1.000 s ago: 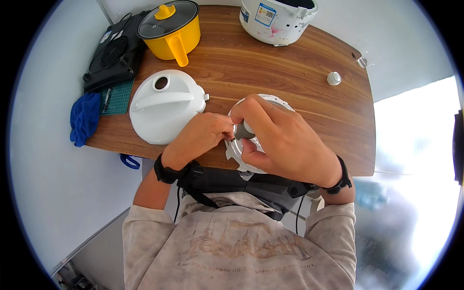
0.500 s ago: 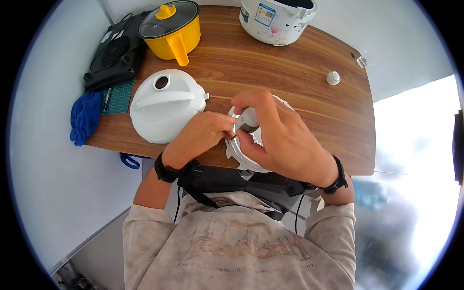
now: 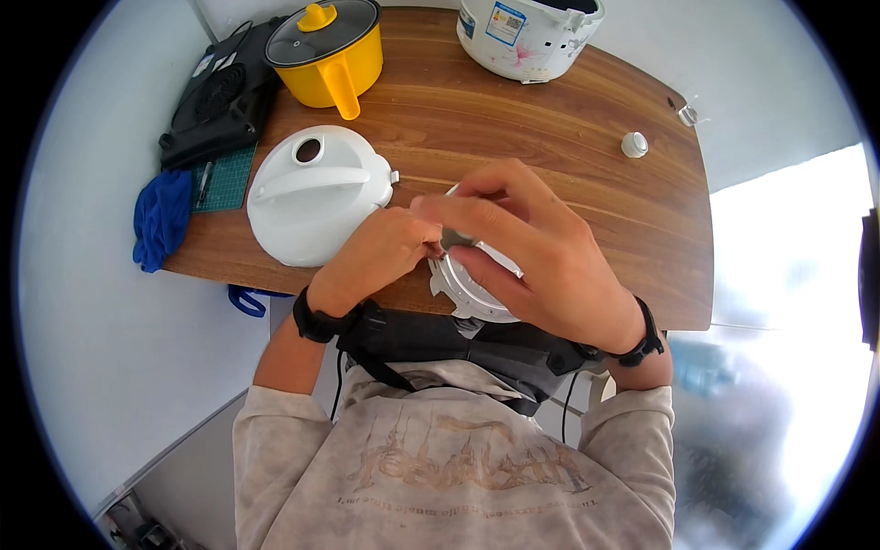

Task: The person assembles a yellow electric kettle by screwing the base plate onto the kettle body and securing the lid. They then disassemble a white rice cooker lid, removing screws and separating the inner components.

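A round white part (image 3: 484, 306) with a notched rim and a shiny inner face lies at the table's front edge, partly covered by my hands. In my right hand (image 3: 545, 252) is a short grey-and-white cylinder (image 3: 457, 240), gripped between thumb and fingers over the part's left side. The fingers hide most of it and its lower end. My left hand (image 3: 390, 246) is closed, its fingertips pinched together at the part's left rim beside the cylinder. What they pinch is hidden. Left of it rests a white domed lid (image 3: 316, 220) with a handle and a round hole.
A yellow pot (image 3: 353, 69) with a glass lid stands at the far left, beside a black device (image 3: 215, 110) and a green cutting mat (image 3: 229, 179). A blue cloth (image 3: 163, 220) hangs at the left edge. The white cooker body (image 3: 522, 46) is at the back, a small white cap (image 3: 633, 145) at right.
My right hand has turned, its fingers swinging left across the top of the cylinder and covering more of it. My left hand stays nearly in place.
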A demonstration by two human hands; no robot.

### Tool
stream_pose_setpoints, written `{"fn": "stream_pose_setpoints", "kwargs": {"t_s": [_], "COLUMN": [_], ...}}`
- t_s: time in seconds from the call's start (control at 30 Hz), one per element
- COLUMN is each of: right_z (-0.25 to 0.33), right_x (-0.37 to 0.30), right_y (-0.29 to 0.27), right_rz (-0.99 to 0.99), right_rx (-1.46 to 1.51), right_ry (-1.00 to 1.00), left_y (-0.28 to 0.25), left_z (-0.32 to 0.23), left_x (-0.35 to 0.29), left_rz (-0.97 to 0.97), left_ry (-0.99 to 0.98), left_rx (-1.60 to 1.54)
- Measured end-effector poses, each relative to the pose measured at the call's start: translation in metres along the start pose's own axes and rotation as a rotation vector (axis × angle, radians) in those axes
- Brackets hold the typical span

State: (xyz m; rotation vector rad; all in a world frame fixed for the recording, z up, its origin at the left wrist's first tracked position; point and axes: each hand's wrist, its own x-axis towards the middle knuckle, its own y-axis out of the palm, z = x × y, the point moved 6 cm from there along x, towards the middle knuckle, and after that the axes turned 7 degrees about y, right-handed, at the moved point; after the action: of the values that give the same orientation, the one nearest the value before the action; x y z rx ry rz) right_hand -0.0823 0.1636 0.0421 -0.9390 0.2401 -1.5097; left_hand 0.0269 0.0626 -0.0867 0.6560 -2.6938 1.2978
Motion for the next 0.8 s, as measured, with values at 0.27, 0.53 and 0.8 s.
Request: {"fn": "stream_pose_setpoints", "kwargs": {"t_s": [0.27,0.53,0.8], "right_z": [0.002,0.003,0.0], "right_x": [-0.001,-0.002,-0.004], "right_y": [-0.006,-0.009,-0.004], "right_rz": [-0.097,-0.121,-0.133], "right_rx": [0.026,-0.039,-0.016], "right_ry": [0.056,0.056,-0.07], "left_y": [-0.005,-0.008,-0.008], "left_z": [-0.01,-0.012,-0.013], "left_x": [0.004,0.004,0.004], "left_rz": [0.053,0.021,0.017], "left_ry": [0.006,0.025,0.012], "left_rx": [0.001,0.048,0.018]}}
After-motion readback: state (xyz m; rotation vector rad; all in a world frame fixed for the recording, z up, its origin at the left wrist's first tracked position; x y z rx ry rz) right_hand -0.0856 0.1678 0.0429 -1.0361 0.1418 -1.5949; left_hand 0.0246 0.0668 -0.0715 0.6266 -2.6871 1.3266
